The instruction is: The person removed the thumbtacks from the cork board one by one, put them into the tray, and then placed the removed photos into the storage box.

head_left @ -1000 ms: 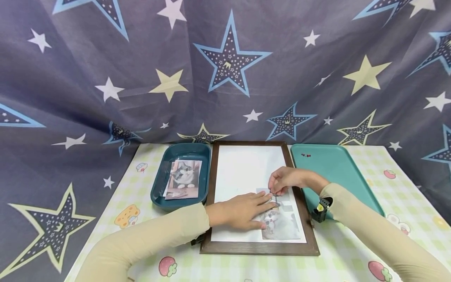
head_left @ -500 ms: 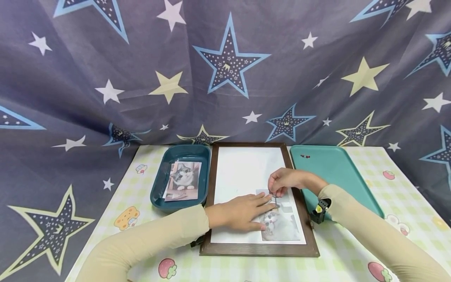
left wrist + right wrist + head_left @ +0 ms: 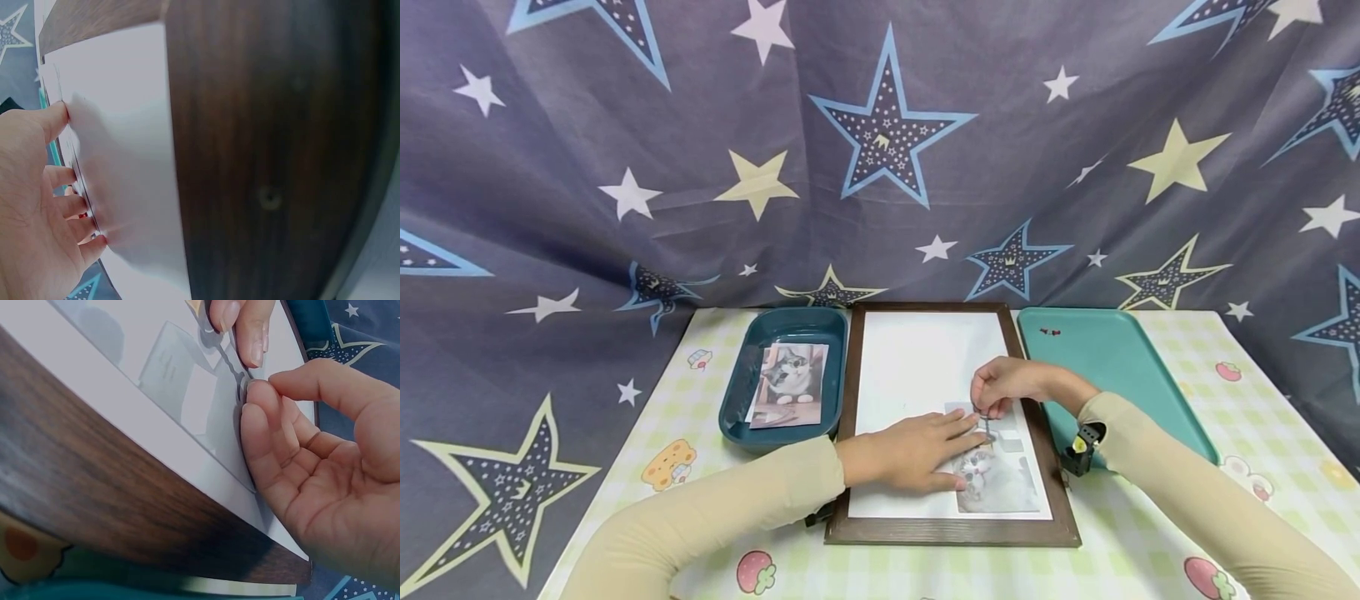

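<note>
A brown-framed white board (image 3: 917,358) lies flat on the table, with a cat photo (image 3: 1003,483) on its lower right part. My left hand (image 3: 917,450) rests with fingers spread across the photo's left side and the board. At the photo's upper edge my right hand (image 3: 1011,385) has thumb and forefinger pinched together, with the fingertips also close together in the right wrist view. What they pinch is mostly hidden; a small red speck (image 3: 82,215) shows past the left fingers in the left wrist view, like a small red pin.
Left of the board stands a dark teal bin (image 3: 733,417) holding a few cat photos (image 3: 790,383). A green tray (image 3: 1112,358) on the right carries a few small red pieces (image 3: 1050,332). A starry curtain (image 3: 700,108) hangs behind the checked tablecloth (image 3: 700,542).
</note>
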Motion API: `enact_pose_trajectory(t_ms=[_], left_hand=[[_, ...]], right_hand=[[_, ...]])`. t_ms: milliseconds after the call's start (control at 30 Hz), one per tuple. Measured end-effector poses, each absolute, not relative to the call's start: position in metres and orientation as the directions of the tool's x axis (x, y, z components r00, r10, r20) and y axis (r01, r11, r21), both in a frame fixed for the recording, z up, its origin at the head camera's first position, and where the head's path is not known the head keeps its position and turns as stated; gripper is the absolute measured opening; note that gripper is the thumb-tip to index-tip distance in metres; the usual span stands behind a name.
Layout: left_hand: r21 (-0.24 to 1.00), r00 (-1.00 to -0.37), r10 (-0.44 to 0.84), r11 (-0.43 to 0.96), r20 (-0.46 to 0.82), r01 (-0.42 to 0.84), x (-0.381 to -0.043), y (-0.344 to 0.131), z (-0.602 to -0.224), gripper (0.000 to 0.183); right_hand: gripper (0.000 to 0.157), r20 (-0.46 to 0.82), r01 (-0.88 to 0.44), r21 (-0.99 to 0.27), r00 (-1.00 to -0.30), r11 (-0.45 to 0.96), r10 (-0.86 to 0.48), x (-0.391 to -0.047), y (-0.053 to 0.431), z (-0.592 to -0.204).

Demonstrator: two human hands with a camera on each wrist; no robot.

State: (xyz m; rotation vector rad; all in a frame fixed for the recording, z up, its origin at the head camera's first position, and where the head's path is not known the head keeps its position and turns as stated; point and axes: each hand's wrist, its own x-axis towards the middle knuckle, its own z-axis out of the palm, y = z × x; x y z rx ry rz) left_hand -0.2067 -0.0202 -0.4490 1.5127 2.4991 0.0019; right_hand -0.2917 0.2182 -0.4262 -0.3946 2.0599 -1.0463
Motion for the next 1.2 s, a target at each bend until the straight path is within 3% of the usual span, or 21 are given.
enact_pose_trajectory(t_ms=[233,1200], left_hand=[[0.105,-0.45,0.875,0.472,-0.179,0.875,-0.2064,-0.0204,-0.4491,0.072],[0.101,-0.45,0.874,0.472,-0.185,0.876,-0.206,-0.0204,-0.4498,0.072]], right_hand=[[0.014,-0.504,0.072,-0.786,-0.648,0.614,-0.57,-0.2909,0.2178,-0.4244],[0.006,-0.495,0.071,-0.794,-0.652,0.604,-0.574,-0.2925,0.2178,-0.4274]])
